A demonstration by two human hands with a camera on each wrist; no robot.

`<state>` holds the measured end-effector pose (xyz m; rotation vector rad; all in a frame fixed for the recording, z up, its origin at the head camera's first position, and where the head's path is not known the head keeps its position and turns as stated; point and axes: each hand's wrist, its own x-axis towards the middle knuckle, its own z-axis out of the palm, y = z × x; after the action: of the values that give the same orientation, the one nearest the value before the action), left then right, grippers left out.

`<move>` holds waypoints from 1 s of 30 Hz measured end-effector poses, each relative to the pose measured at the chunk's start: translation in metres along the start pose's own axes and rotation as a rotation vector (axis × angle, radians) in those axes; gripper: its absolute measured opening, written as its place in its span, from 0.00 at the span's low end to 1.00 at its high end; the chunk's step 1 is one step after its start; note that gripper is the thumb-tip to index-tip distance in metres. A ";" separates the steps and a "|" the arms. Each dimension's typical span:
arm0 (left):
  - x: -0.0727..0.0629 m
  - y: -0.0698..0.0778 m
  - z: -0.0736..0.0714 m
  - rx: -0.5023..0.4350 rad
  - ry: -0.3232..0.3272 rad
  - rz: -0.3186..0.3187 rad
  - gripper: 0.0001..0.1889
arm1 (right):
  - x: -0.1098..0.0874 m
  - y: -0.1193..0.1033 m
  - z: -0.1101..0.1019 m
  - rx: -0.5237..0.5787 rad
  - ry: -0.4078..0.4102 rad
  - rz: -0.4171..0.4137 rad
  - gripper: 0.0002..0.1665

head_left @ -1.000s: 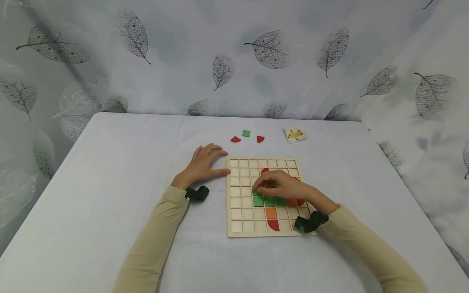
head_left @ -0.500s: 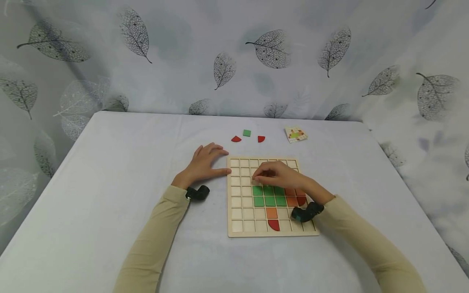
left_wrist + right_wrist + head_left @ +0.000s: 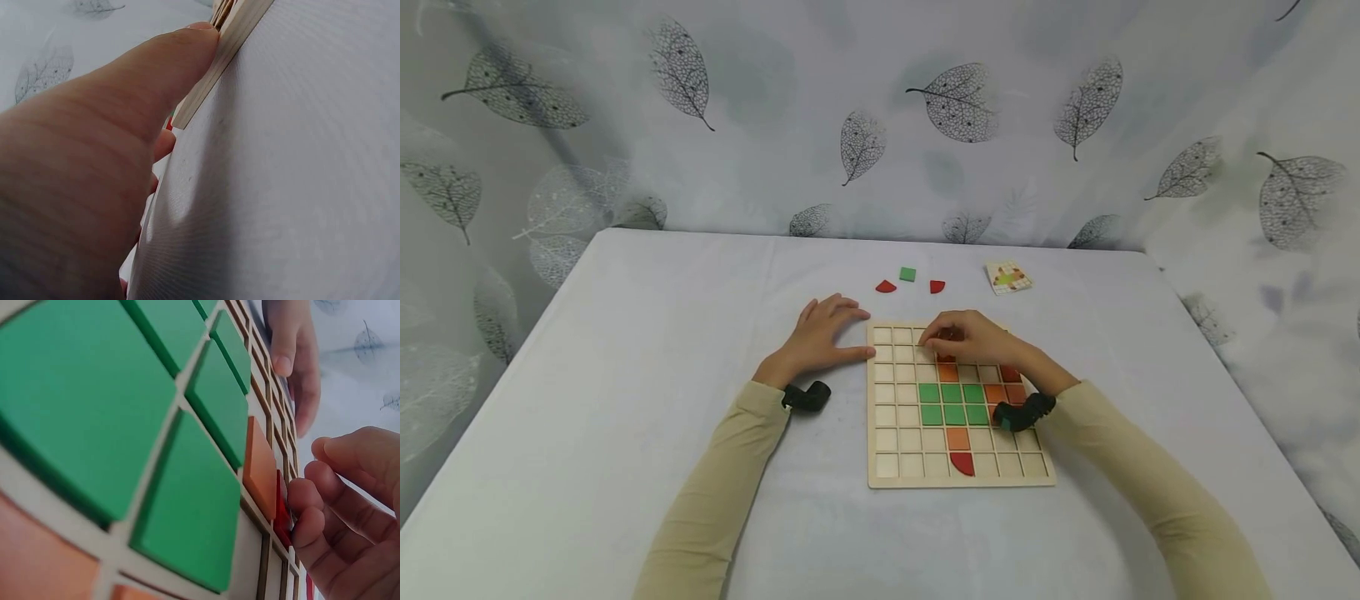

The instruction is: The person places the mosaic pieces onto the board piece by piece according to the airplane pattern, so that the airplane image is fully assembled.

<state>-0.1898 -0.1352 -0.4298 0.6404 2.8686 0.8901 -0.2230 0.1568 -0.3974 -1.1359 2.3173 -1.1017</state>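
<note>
My left hand [image 3: 814, 340] rests beside a wooden grid board [image 3: 886, 463], fingers spread on the table. Its thumb touches the board's left edge, as the left wrist view shows too. My right hand [image 3: 973, 337] is over the board's far rows, fingers bent. In the right wrist view its fingertips are right at a red quarter-circle tile [image 3: 282, 515], with nothing between thumb and index finger. Nearer on the board lie several green square tiles [image 3: 953, 403] in two rows, with orange square tiles [image 3: 948, 373] around them. Another red quarter-circle tile [image 3: 962, 463] sits in the nearest row.
Beyond the board lie a loose green square tile [image 3: 907, 274] and two red quarter-circle tiles, one left [image 3: 886, 286] and one right [image 3: 937, 287] of it. A pattern card [image 3: 1008, 277] lies at the far right. White cloth [image 3: 647, 350] covers the table.
My right hand has moved away from the green tiles toward the far rows, uncovering a full far row of green and the orange tile beyond it. My left hand stays in place.
</note>
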 end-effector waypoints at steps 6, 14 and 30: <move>0.000 0.002 -0.002 -0.008 -0.008 -0.005 0.33 | 0.005 0.005 -0.005 -0.005 0.013 -0.012 0.08; -0.001 0.001 -0.002 0.001 -0.012 -0.021 0.33 | 0.018 0.009 -0.010 0.009 0.033 0.006 0.10; -0.001 0.001 -0.001 -0.016 -0.020 -0.031 0.33 | 0.035 0.020 -0.017 0.038 0.068 0.045 0.11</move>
<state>-0.1889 -0.1350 -0.4280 0.5976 2.8431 0.8961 -0.2655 0.1456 -0.4003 -1.0427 2.3511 -1.1793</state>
